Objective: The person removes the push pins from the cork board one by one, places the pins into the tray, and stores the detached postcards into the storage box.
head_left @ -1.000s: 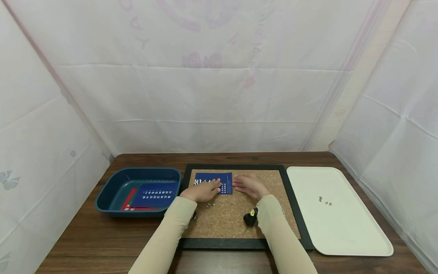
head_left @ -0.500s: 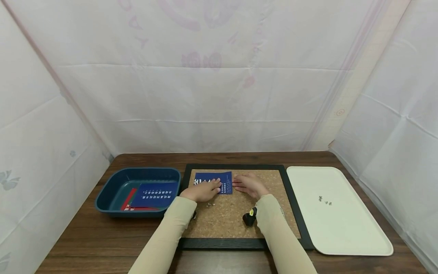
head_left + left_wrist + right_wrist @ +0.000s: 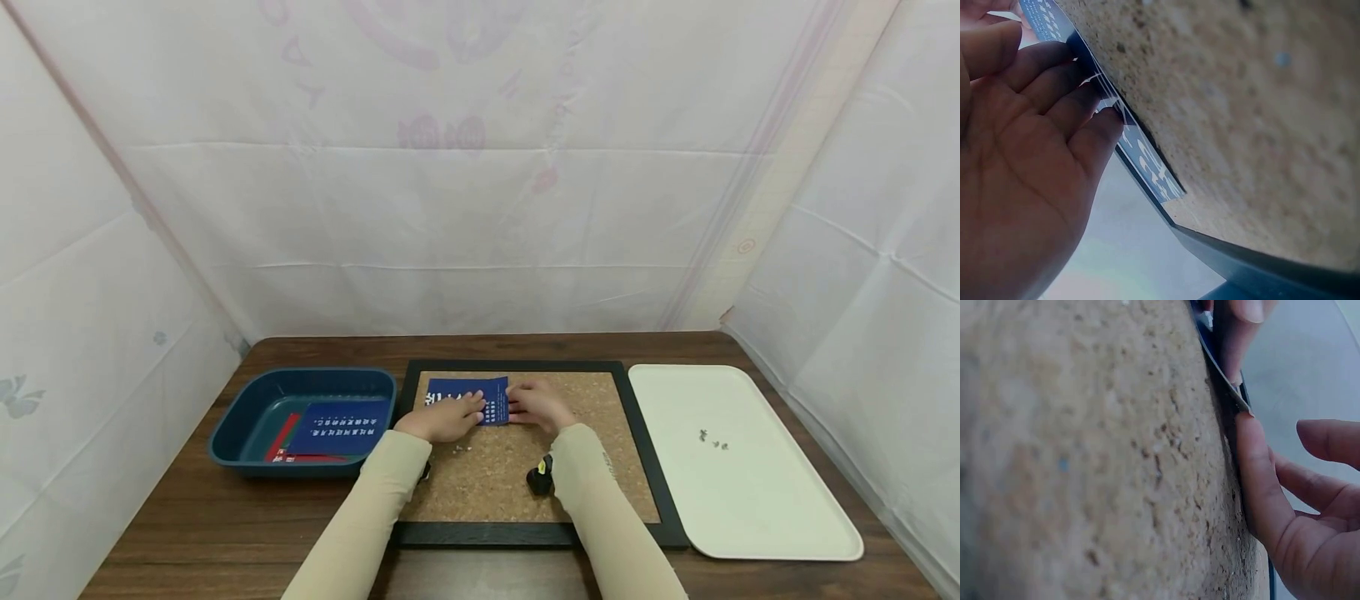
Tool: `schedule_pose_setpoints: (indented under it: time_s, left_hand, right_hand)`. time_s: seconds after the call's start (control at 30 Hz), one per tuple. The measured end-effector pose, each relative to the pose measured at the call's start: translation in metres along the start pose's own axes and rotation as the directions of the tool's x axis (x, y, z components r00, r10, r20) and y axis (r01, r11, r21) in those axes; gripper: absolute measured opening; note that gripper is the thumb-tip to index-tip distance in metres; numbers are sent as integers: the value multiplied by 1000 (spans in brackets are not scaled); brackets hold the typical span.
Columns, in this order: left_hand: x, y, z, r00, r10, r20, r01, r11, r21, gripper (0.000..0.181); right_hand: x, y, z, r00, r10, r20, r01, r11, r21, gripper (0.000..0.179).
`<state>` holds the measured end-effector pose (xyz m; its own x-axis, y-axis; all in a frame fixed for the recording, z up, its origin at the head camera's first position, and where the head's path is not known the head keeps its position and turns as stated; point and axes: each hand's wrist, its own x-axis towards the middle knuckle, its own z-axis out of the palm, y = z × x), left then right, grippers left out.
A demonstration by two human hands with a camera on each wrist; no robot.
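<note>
A blue card with white lettering (image 3: 495,390) lies on the upper left part of a cork board (image 3: 510,487) in a black frame. My left hand (image 3: 447,418) rests across the card, its extended fingers touching the surface. At the card's right edge is my right hand (image 3: 542,406). In the right wrist view, a fingertip of the right hand (image 3: 1300,515) touches the card's corner (image 3: 1235,397), which stands slightly off the cork; the thumb is apart. Small pale bits (image 3: 461,448) sit on the cork below the left hand.
To the left stands a dark teal bin (image 3: 300,375) holding a blue card (image 3: 337,427) and red card pieces (image 3: 281,437). On the right, a white tray (image 3: 757,492) bears several tiny metallic-looking pieces (image 3: 703,435). White curtains (image 3: 480,217) enclose the table.
My right hand has shifted slightly left, bringing its fingers against the card's right edge. The left hand has stayed in place on the card.
</note>
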<state>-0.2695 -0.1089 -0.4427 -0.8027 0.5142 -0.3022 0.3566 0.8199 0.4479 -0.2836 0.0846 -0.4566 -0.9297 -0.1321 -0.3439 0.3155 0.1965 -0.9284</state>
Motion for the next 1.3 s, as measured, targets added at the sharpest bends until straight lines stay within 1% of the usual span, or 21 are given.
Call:
schedule_pose_setpoints:
  time_s: [0.13,0.27,0.37,0.47,0.7,0.93,1.1,1.23,1.3]
  left_hand:
    - [0,0,0,1000,-1,1,1,1000,4,46]
    - [1,0,0,1000,-1,2,1,1000,11,47]
    - [1,0,-1,1000,1,3,-1,1000,12,47]
    - [0,0,-1,1000,-2,6,2,1000,9,47]
    - [1,1,-1,1000,-5,3,5,1000,5,46]
    - [1,1,-1,1000,-23,-2,23,1000,-6,45]
    - [0,2,1,1000,-6,-21,5,1000,-17,46]
    - [-1,2,3,999,23,-39,-24,999,-42,46]
    - [-2,3,3,998,32,-58,-35,998,-61,46]
  right_hand:
    - [0,-1,4,999,-13,-34,10,997,-74,26]
    - [-1,-2,6,997,-19,-69,10,992,-129,19]
    - [-1,-4,8,996,-14,-88,0,987,-162,11]
    - [-1,-5,9,995,-12,-99,-9,979,-204,8]
    - [0,-7,11,993,-2,-115,-33,954,-299,15]
    - [4,-9,16,990,-24,-140,-39,900,-435,31]
    - [6,-10,16,989,-10,-149,-62,882,-468,32]
    - [7,-9,16,988,3,-156,-77,881,-467,31]
    - [8,-9,15,988,1,-158,-76,878,-472,31]
